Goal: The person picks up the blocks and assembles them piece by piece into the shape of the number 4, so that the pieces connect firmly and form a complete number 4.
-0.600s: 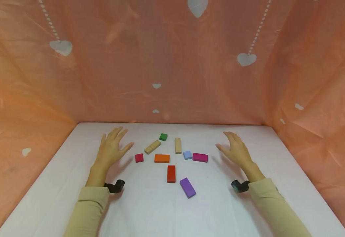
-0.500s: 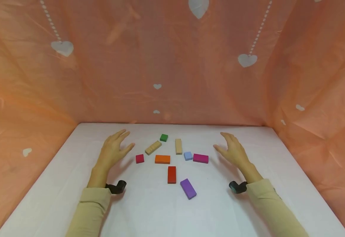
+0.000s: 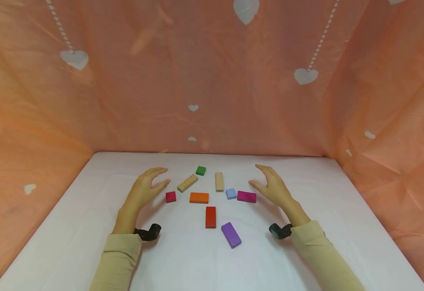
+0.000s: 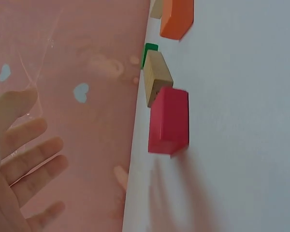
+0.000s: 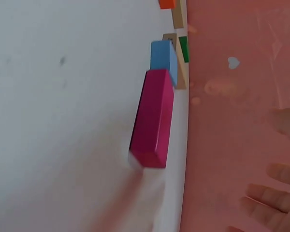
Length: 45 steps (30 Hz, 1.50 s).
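Head view first: take the orange block as the hub of a clock, twelve towards the peach cloth with its white hearts. The person's left hand hangs at nine o'clock above the white tabletop, its grip wide, thumb apart from the fingers. Nearest to it is the crimson block, also at nine, between that hand and the hub.

Over at three o'clock the right hand has its thumb and fingers set wide too, and nearest its thumb lies the magenta block. A pale blue block sits just beside the magenta one, on the hub side; whether those two touch, I can't tell.

Round the dial, a green block is at twelve, a banded wooden block slants at eleven, and a plain wooden block lies at about two. Towards five there's a red block, with a purple block lying askew beyond it.

From the left wrist, the fingers show between eight and nine o'clock of the crimson block; from the right wrist, at four of the magenta.
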Each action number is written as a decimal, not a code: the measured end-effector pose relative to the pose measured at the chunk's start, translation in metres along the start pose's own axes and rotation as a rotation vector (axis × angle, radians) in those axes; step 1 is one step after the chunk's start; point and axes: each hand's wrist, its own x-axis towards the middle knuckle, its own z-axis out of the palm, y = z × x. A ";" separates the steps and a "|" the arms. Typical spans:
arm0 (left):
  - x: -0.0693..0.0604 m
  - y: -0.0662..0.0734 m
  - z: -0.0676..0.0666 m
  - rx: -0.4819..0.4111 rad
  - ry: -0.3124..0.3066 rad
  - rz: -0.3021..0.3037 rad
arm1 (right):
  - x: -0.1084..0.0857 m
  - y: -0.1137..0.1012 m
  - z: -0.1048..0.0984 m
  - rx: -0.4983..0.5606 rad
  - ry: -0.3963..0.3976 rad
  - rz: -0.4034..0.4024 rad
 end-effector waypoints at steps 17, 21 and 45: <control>0.009 0.003 0.019 -0.137 0.007 0.003 | 0.023 -0.021 0.024 0.232 -0.086 -0.043; 0.010 0.002 0.025 -0.162 -0.016 -0.019 | 0.027 -0.026 0.031 0.258 -0.103 -0.035; 0.024 0.001 0.047 -0.263 -0.088 -0.155 | 0.060 -0.039 0.061 0.466 -0.167 0.093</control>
